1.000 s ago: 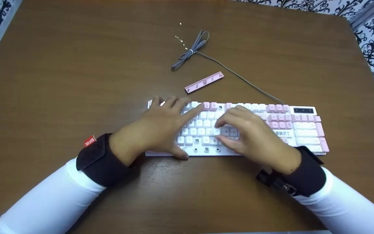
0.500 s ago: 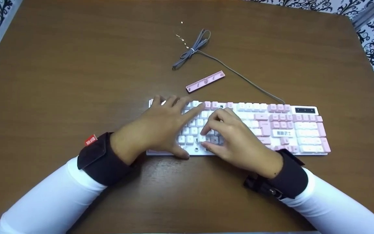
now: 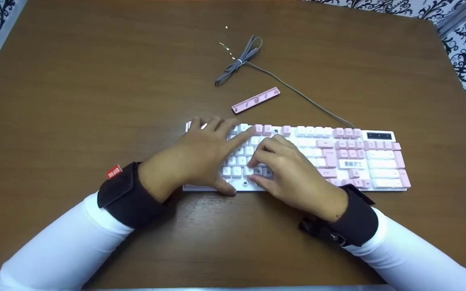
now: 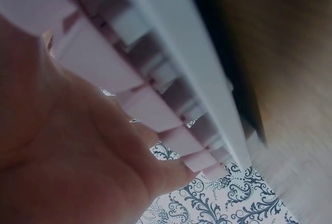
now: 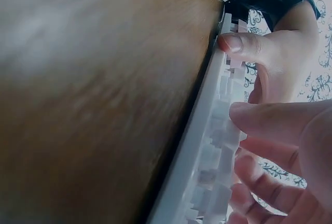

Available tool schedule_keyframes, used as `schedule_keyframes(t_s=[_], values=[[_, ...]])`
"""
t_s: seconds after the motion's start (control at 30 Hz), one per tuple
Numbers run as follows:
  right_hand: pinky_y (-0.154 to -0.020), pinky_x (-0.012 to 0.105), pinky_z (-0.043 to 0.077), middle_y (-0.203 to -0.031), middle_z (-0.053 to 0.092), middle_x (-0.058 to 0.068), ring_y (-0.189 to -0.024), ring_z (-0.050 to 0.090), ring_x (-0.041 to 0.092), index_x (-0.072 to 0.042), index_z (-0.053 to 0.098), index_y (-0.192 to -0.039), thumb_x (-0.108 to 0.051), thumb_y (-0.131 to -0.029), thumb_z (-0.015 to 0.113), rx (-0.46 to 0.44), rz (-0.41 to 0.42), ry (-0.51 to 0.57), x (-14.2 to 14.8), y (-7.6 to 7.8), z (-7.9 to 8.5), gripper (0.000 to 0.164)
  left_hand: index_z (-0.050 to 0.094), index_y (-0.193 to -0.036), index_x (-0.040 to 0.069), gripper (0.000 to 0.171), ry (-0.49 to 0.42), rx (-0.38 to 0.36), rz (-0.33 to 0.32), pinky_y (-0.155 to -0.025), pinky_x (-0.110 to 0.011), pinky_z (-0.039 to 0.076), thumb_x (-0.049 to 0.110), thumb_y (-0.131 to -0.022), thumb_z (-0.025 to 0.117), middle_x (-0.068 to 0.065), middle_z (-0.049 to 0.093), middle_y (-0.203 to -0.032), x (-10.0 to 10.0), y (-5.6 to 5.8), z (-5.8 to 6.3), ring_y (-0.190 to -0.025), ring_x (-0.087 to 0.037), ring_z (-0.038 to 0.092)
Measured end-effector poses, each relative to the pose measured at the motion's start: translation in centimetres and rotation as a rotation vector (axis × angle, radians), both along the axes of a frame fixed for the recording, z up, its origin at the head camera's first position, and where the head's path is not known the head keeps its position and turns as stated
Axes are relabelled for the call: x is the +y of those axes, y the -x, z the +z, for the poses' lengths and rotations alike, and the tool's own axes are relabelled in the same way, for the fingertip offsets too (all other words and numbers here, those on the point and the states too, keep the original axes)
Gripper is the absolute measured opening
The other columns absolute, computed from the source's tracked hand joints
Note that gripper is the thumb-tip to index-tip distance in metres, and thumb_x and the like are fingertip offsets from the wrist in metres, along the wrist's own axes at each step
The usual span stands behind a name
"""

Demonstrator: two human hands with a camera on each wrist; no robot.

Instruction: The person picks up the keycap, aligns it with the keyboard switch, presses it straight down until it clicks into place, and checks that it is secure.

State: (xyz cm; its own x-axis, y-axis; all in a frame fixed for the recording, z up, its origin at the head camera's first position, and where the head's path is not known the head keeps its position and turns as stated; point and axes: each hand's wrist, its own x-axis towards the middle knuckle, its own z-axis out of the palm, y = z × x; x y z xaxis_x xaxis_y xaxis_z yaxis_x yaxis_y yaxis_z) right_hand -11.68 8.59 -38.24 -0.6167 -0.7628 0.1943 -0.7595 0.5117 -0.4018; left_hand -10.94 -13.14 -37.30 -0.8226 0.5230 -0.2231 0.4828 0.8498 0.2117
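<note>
Left hand (image 3: pixel 192 159): spread wide, resting on the keyboard (image 3: pixel 317 152).
Right hand (image 3: pixel 291 176): thumb and forefinger pinching a white keycap (image 3: pixel 248 171).
Pink bar (image 3: pixel 256 100): on desk (image 3: pixel 107 101) behind keyboard.

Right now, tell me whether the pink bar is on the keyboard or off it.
Off: the pink bar lies on the brown tabletop beyond the keyboard, with bare wood showing between them.

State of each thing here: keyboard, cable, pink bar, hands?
Keyboard: flat on the table, at least one bare switch in the near row
Cable: bundled, tied, one length running to the keyboard
Pink bar: off the keyboard, lying on the table
Left hand: fingers spread over keyboard's left part
Right hand: thumb and finger pinching a white keycap
</note>
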Motion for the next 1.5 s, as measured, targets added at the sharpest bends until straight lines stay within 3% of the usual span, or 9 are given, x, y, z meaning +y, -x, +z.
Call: schedule_keyframes(t_s=[0.27,1.13,1.5], values=[[-0.082,0.035,0.049,-0.092,0.068,0.001,-0.091,0.057,0.018,-0.01,0.073,-0.091,-0.019,-0.082,0.082,0.009,0.021,-0.013,-0.09,-0.04,-0.05,0.015,0.014,-0.162,0.028,0.126,0.005,0.016,-0.007,-0.109,-0.065,0.031,0.074,-0.063,0.078,-0.012,0.027,-0.162,-0.07,-0.07,-0.34,-0.143,-0.039,0.035],[-0.08,0.033,0.049,-0.088,0.063,0.002,-0.09,0.056,0.018,-0.009,0.07,-0.09,-0.018,-0.082,0.082,0.036,0.029,0.01,-0.11,-0.31,0.01,0.017,0.015,-0.162,0.028,0.127,0.006,0.033,-0.008,-0.109,-0.065,0.031,0.075,-0.062,0.078,-0.011,0.028,-0.161,-0.11,-0.1,0.07,-0.142,-0.038,0.036],[-0.077,0.034,0.052,-0.09,0.065,0.003,-0.087,0.059,0.02,-0.008,0.071,-0.09,-0.015,-0.085,0.079,0.12,0.067,-0.04,-0.47,-0.8,0.25,0.012,0.015,-0.162,0.028,0.126,-0.013,0.025,-0.001,-0.108,-0.064,0.032,0.073,-0.063,0.079,-0.01,0.028,-0.161,-0.14,-0.12,-0.05,-0.141,-0.038,0.036]])
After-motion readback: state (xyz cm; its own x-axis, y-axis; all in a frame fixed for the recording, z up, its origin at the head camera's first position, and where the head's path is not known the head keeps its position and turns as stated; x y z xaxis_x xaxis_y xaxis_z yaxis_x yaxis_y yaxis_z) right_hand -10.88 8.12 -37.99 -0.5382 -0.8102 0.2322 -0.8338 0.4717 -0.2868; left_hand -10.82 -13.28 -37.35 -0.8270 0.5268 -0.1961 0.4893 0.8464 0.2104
